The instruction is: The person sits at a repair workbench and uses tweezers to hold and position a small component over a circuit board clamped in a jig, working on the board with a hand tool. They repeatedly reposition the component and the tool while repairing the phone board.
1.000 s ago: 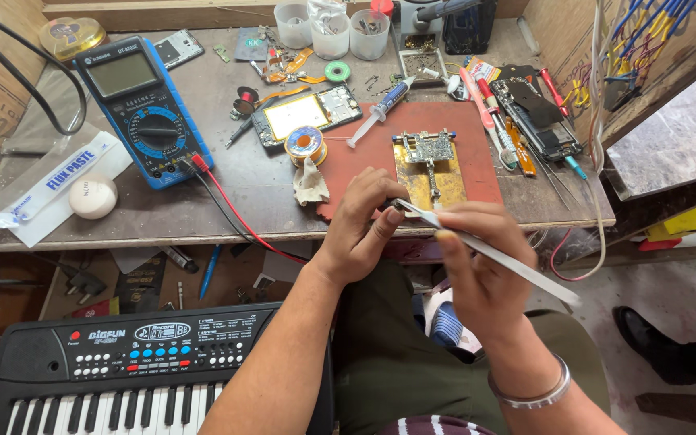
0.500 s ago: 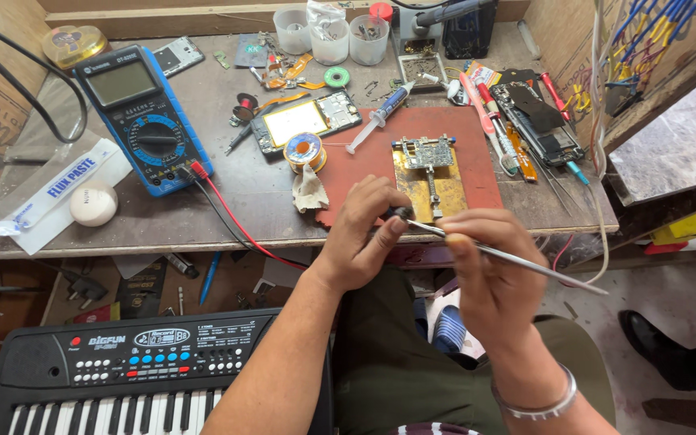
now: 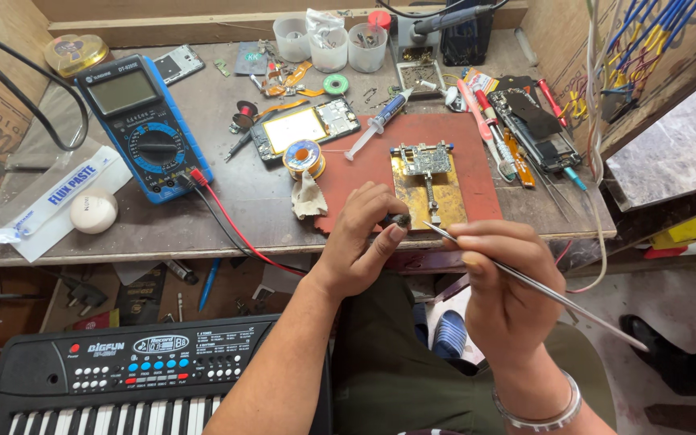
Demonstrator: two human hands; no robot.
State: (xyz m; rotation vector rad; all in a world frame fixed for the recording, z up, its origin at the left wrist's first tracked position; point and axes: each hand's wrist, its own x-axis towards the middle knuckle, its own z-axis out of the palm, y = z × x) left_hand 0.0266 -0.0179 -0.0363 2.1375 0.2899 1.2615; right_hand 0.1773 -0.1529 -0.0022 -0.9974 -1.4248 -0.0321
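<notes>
My left hand [image 3: 362,238] pinches a small dark part [image 3: 397,219] between thumb and fingers, just over the front edge of the workbench. My right hand [image 3: 503,286] grips long metal tweezers [image 3: 525,282], whose tip points at that dark part and whose shaft runs down to the right. Just beyond the hands a small circuit board [image 3: 423,158] sits clamped in a brass holder [image 3: 428,193] on a red mat [image 3: 364,173].
A blue multimeter [image 3: 140,129] with red and black leads lies at the left, near a solder spool [image 3: 304,157], a syringe [image 3: 376,125] and an opened phone [image 3: 304,129]. Screwdrivers and tools [image 3: 517,129] crowd the right. An electronic keyboard [image 3: 122,379] sits below the bench.
My right hand has shifted right and lower with the tweezers, now tilted so the shaft trails down to the right. My left hand keeps pinching the dark part near the bench edge.
</notes>
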